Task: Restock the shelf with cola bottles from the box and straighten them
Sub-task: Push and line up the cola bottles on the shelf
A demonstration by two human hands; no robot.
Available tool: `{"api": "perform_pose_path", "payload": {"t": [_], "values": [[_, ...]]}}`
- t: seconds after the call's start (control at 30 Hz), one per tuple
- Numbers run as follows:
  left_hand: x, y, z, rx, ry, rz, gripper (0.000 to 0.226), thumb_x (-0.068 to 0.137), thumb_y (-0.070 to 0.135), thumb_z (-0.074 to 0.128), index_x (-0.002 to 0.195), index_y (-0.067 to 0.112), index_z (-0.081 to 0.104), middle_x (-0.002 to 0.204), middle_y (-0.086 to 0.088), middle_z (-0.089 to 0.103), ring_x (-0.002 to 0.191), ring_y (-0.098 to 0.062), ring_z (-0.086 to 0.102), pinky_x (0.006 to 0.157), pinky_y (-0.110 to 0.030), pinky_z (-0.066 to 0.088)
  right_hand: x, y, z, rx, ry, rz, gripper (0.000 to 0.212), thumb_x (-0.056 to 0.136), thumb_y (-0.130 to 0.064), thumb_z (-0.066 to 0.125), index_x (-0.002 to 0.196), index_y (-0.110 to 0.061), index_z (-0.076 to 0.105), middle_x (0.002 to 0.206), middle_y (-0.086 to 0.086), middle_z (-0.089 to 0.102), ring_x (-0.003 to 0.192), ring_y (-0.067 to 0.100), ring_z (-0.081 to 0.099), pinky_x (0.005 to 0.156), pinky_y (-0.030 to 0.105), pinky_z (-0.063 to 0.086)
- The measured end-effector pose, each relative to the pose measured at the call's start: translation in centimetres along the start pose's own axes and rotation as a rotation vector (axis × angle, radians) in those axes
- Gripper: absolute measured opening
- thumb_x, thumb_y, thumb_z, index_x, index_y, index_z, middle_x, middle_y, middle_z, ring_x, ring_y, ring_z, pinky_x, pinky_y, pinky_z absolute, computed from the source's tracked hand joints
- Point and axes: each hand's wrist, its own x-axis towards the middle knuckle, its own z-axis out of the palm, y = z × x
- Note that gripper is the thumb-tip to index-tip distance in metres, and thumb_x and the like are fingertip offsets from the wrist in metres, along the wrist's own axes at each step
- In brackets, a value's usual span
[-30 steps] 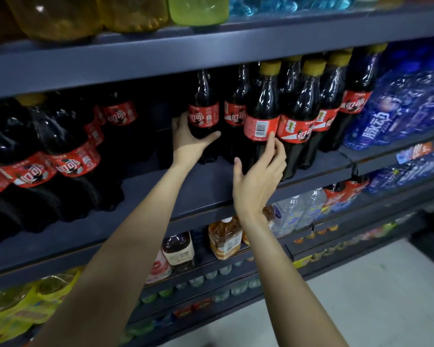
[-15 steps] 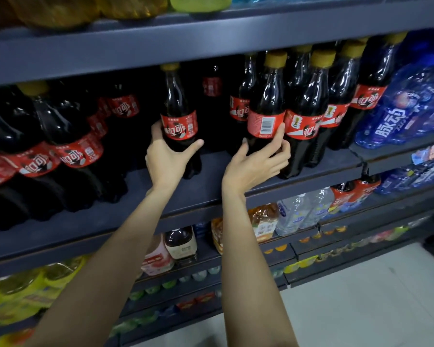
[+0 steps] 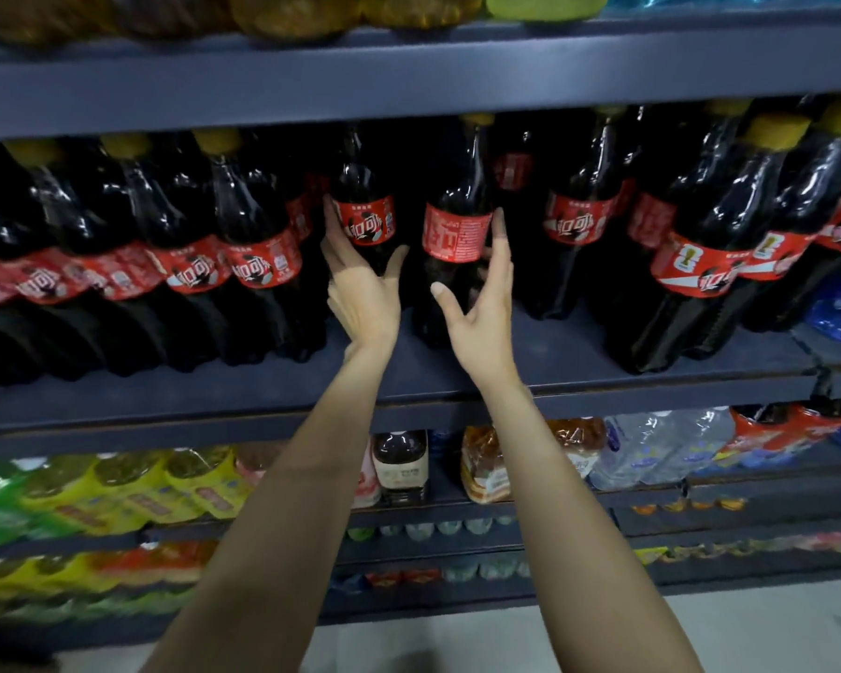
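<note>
Two small cola bottles are found upright at the middle of the dark shelf (image 3: 457,376), slightly apart. Four large cola bottles with yellow caps are counted to their left (image 3: 258,245), and at least four more to the right; further ones behind cannot be counted. The left bottle (image 3: 366,206) is cradled by the left hand (image 3: 362,289), fingers straight along its label and thumb spread. The right bottle (image 3: 457,221) is flanked by the right hand (image 3: 481,303), fingers straight, widely spread from the thumb.
</note>
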Motion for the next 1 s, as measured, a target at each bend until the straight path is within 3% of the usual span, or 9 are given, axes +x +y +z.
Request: {"api": "perform_pose_path", "payload": {"t": [0.1, 0.17, 0.3, 0.4, 0.53, 0.67, 0.77, 0.83, 1.0], "values": [[0.5, -1.2, -0.2, 0.014, -0.066, 0.077, 0.097, 0.081, 0.023, 0.073, 0.150, 0.006, 0.007, 0.150, -0.020, 0.028, 0.135, -0.035, 0.035, 0.106, -0.036, 0.033, 0.8, 0.9, 0.1, -0.017, -0.069, -0.022, 0.083, 0.091, -0.008, 0.059, 0.151, -0.022, 0.003, 0.134, -0.029, 0.018, 0.125, -0.019, 0.022, 0.102, 0.004, 0.024], [0.2, -2.0, -0.7, 0.063, -0.103, 0.135, 0.104, 0.076, 0.013, 0.074, 0.150, 0.005, 0.001, 0.150, -0.023, 0.021, 0.140, -0.036, 0.023, 0.113, -0.035, 0.022, 1.0, 1.3, -0.1, -0.028, -0.104, -0.062, 0.080, 0.093, -0.010, 0.056, 0.150, -0.021, 0.002, 0.142, -0.020, 0.016, 0.134, -0.006, 0.020, 0.102, -0.001, 0.017], [-0.5, -2.7, -0.8, 0.181, -0.086, 0.266, 0.103, 0.076, 0.007, 0.073, 0.150, 0.019, 0.003, 0.149, -0.019, 0.024, 0.134, -0.036, 0.031, 0.106, -0.042, 0.039, 0.8, 1.5, -0.4, -0.039, -0.166, -0.104, 0.077, 0.096, -0.015, 0.053, 0.146, -0.030, -0.003, 0.146, -0.008, 0.015, 0.134, -0.001, 0.018, 0.095, -0.006, 0.018], [-0.2, -2.8, -0.3, 0.281, -0.064, 0.277, 0.099, 0.077, 0.008, 0.071, 0.147, 0.028, 0.004, 0.148, -0.020, 0.026, 0.128, -0.039, 0.036, 0.094, -0.043, 0.049, 0.4, 1.5, -0.6, -0.103, -0.133, -0.144, 0.082, 0.093, -0.025, 0.059, 0.148, -0.026, -0.001, 0.142, -0.003, 0.025, 0.131, 0.002, 0.027, 0.100, 0.005, 0.026], [-0.4, -2.8, 0.2, 0.385, 0.010, 0.292, 0.096, 0.075, 0.008, 0.070, 0.148, 0.013, 0.007, 0.150, -0.023, 0.023, 0.130, -0.036, 0.028, 0.097, -0.039, 0.048, 0.5, 1.1, 0.5, -0.356, 0.012, -0.096, 0.104, 0.075, -0.047, 0.074, 0.150, -0.018, 0.010, 0.128, 0.014, 0.040, 0.118, 0.024, 0.041, 0.093, 0.030, 0.040], [-0.4, -3.2, 0.1, 0.433, 0.087, 0.346, 0.093, 0.069, 0.003, 0.070, 0.146, 0.005, 0.017, 0.146, -0.022, 0.025, 0.126, -0.032, 0.029, 0.102, -0.037, 0.044, 0.7, 0.2, 1.1, -0.389, 0.081, -0.006, 0.105, 0.071, -0.037, 0.080, 0.150, -0.022, 0.013, 0.124, 0.011, 0.045, 0.112, 0.025, 0.050, 0.085, 0.038, 0.050], [-0.3, -3.4, -0.3, 0.452, 0.105, 0.360, 0.092, 0.066, 0.000, 0.070, 0.145, 0.005, 0.021, 0.142, -0.019, 0.023, 0.125, -0.031, 0.030, 0.101, -0.037, 0.044, 0.9, 0.2, 0.3, -0.218, -0.008, -0.020, 0.101, 0.074, -0.021, 0.079, 0.149, -0.022, 0.012, 0.139, 0.006, 0.043, 0.121, 0.009, 0.048, 0.093, 0.026, 0.046], [-0.4, -2.8, -0.8, 0.421, 0.089, 0.353, 0.090, 0.066, -0.003, 0.067, 0.145, 0.002, 0.023, 0.142, -0.022, 0.025, 0.126, -0.032, 0.029, 0.101, -0.037, 0.045, 0.9, 0.1, 0.0, -0.108, -0.128, -0.019, 0.100, 0.075, -0.015, 0.079, 0.148, -0.026, 0.011, 0.143, 0.002, 0.043, 0.111, -0.009, 0.051, 0.090, 0.015, 0.045], [-2.7, -2.3, -6.1, 0.229, 0.079, 0.445, 0.060, 0.078, -0.011, 0.053, 0.137, 0.000, 0.042, 0.134, -0.019, 0.046, 0.125, -0.027, 0.035, 0.110, -0.019, 0.024, 0.6, -1.1, 1.7, 0.097, -0.405, 0.017, 0.095, 0.077, -0.005, 0.074, 0.146, -0.029, 0.013, 0.140, 0.002, 0.046, 0.126, 0.008, 0.048, 0.104, 0.039, 0.044]]}}
